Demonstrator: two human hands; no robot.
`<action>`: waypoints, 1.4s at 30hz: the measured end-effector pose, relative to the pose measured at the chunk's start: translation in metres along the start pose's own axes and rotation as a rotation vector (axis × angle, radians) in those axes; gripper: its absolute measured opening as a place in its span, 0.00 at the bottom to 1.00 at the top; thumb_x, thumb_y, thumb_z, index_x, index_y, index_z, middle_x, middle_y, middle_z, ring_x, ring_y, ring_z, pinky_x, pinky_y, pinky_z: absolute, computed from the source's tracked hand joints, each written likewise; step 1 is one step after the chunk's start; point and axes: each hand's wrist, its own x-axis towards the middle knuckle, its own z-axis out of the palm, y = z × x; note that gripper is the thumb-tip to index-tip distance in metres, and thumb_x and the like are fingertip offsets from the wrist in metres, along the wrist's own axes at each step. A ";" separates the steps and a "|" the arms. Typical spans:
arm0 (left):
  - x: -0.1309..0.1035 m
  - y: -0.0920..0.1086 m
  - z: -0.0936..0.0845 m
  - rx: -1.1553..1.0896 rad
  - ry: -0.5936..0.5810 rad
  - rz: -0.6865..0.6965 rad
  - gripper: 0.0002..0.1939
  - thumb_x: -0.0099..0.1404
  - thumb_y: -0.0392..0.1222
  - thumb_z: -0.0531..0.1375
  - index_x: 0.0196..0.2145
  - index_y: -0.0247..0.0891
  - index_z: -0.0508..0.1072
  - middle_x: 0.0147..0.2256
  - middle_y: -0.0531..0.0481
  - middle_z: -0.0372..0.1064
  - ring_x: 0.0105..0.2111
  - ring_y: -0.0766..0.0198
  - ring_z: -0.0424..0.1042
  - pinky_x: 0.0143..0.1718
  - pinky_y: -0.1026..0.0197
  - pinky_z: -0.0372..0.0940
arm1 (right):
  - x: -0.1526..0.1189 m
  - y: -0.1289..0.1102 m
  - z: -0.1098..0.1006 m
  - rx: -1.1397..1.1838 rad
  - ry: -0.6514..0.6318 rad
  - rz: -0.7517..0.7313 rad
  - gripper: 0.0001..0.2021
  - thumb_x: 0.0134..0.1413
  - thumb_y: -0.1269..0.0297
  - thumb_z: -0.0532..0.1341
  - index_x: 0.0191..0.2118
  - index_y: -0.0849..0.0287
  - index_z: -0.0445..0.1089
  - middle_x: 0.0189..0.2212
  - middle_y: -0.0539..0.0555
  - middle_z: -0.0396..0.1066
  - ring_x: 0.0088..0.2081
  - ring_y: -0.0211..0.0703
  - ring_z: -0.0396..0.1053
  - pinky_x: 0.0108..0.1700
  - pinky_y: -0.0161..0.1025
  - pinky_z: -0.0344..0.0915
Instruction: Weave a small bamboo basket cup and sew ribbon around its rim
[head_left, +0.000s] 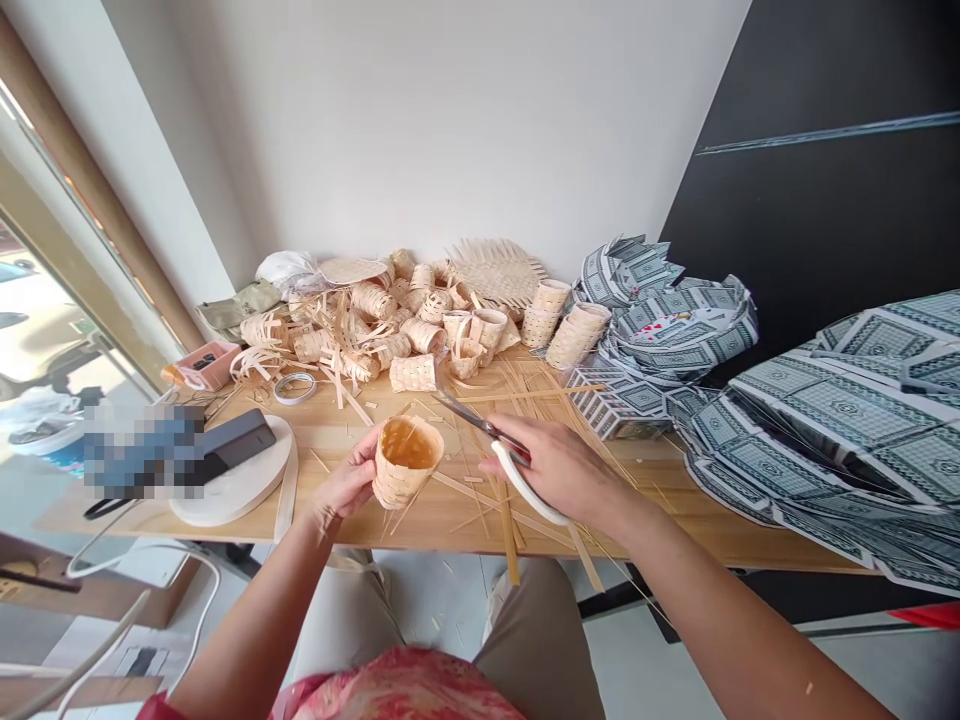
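Basket (406, 476): pale woven strips, tapered, round-mouthed.
Left hand (351, 482) gripped its wall; right hand (556, 464) was closed around smooth white-handled metal scissors (492, 431).

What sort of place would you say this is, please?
Probably a small craft workspace: woven baskets crowd the wooden table, with loose strips and scissors in the right hand.

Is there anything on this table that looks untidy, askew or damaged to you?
Yes, mostly untidiness: loose strips lie scattered across the table, and a few stick out past its front edge. Behind them, small woven baskets lie in a jumbled heap, several tipped on their sides. The held basket shows no clear damage.
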 end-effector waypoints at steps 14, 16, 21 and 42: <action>0.009 0.011 0.015 0.076 -0.010 0.018 0.42 0.41 0.44 0.71 0.54 0.43 0.64 0.57 0.45 0.59 0.54 0.53 0.61 0.48 0.62 0.61 | -0.010 0.000 0.001 -0.077 -0.035 -0.059 0.12 0.52 0.59 0.59 0.42 0.56 0.67 0.35 0.51 0.72 0.31 0.38 0.68 0.32 0.33 0.57; 0.009 0.011 0.016 0.074 -0.016 0.013 0.41 0.41 0.44 0.71 0.54 0.43 0.65 0.57 0.44 0.59 0.53 0.53 0.63 0.47 0.62 0.62 | -0.009 0.001 0.003 -0.117 -0.024 -0.086 0.11 0.52 0.59 0.59 0.42 0.56 0.67 0.35 0.51 0.72 0.31 0.38 0.68 0.32 0.33 0.57; 0.009 0.009 0.017 0.072 -0.043 -0.016 0.38 0.44 0.41 0.70 0.53 0.43 0.65 0.55 0.45 0.63 0.50 0.56 0.66 0.46 0.63 0.63 | -0.006 0.001 0.007 -0.242 -0.009 -0.121 0.12 0.54 0.57 0.57 0.42 0.56 0.66 0.34 0.51 0.72 0.32 0.39 0.68 0.30 0.33 0.55; 0.007 0.003 0.014 0.005 -0.002 0.003 0.32 0.45 0.38 0.70 0.49 0.41 0.69 0.47 0.46 0.71 0.48 0.56 0.68 0.45 0.62 0.64 | -0.003 0.001 0.011 -0.303 0.016 -0.160 0.12 0.53 0.55 0.58 0.40 0.56 0.66 0.30 0.50 0.71 0.32 0.39 0.69 0.29 0.33 0.54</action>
